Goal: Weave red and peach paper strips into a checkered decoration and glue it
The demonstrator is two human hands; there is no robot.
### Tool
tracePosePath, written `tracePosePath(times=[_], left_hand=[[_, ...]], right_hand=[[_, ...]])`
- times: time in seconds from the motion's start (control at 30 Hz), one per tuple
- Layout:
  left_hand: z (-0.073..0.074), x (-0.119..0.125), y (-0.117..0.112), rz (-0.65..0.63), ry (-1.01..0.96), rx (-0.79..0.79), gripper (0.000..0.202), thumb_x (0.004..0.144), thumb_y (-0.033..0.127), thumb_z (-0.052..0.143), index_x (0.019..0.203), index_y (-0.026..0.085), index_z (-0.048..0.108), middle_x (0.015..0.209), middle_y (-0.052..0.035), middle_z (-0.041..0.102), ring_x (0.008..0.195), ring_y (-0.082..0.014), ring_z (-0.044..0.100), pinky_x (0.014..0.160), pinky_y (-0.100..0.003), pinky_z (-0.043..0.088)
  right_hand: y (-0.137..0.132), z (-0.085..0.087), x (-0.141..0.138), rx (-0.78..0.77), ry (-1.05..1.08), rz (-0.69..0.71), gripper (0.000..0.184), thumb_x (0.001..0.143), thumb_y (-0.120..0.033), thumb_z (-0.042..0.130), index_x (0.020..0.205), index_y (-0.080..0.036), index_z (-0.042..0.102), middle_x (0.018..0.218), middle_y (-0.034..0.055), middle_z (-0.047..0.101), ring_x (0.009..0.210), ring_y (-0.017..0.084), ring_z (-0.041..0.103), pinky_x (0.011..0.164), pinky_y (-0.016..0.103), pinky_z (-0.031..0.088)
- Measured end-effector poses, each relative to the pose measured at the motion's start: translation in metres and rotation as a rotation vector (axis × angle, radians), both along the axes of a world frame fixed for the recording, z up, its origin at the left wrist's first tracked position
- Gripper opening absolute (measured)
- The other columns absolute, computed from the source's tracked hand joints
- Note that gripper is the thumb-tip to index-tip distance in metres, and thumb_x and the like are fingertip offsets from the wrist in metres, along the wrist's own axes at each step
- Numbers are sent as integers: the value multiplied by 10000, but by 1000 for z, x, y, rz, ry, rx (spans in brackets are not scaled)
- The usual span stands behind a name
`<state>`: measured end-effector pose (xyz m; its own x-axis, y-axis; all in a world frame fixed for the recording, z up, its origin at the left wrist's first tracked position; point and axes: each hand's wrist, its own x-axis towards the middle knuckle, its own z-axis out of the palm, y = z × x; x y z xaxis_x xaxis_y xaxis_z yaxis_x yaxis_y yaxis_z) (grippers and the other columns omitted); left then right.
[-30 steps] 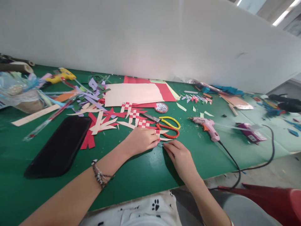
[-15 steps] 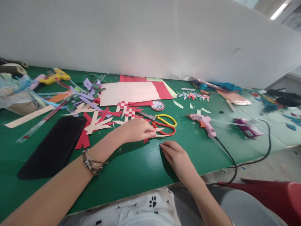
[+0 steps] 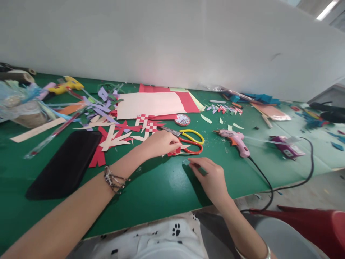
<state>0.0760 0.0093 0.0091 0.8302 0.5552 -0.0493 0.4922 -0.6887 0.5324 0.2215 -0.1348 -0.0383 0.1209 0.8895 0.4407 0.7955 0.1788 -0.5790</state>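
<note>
At the far left we see a plastic-wrapped pot, with a yellow glue gun just beyond it. Nearer to us lies a flat black pad on the green table, and beside it are crossed paper strips in red and cream. Next, a cream sheet lies over red paper, with woven squares in front.

Our left hand is over the table there, a bracelet on its wrist. Its fingers are drawn together, pinching a red-and-cream woven paper whose pale tips overlap the scissors in our view. A small round dish sits just behind the scissors.

Near the table's front edge, our right hand has thumb and forefinger together at the tips, clamped on a small clear ring. The ring is close to the woven paper, apart from it. Farther right we find a pink glue gun, then a purple box.
</note>
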Motion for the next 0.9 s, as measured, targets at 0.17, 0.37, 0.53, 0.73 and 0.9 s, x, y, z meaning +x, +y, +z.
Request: tracePosePath(times=[0.17,0.37,0.53,0.73,0.9], left_hand=[[0,6,-7,94,-9,2,319,793,282,444,521,157,554,465,22,477,437,-82,371,472,-237,211],[-1,-1,-13,100,-54,4,356,805,294,449,479,161,502,450,30,432,437,-84,343,465,-243,199],[-6,-3,-13,97,-82,14,377,812,324,449,475,164,497,434,35,374,431,-88,305,471,-250,179],[-9,-5,-14,107,-91,31,388,817,330,444,470,164,492,436,31,371,427,-90,287,472,-257,173],[-11,-9,-16,97,-80,58,425,830,363,430,457,163,477,424,23,378,424,-91,310,460,-257,186]], right_hand=[[13,10,-9,43,81,-18,121,781,-169,582,843,-205,679,826,20,710,671,138,645,657,244,520],[28,2,-18,51,61,9,103,788,-171,568,794,-194,669,761,16,705,639,135,643,627,236,514],[30,-2,-19,137,-10,-6,105,809,-181,546,796,-200,649,785,20,698,687,141,646,656,241,509],[31,-8,-21,103,-211,12,127,825,-156,518,767,-173,630,713,29,674,616,135,608,593,227,472],[30,-12,-21,68,-331,-13,166,850,-175,476,782,-172,628,705,43,655,618,147,586,570,237,446]])
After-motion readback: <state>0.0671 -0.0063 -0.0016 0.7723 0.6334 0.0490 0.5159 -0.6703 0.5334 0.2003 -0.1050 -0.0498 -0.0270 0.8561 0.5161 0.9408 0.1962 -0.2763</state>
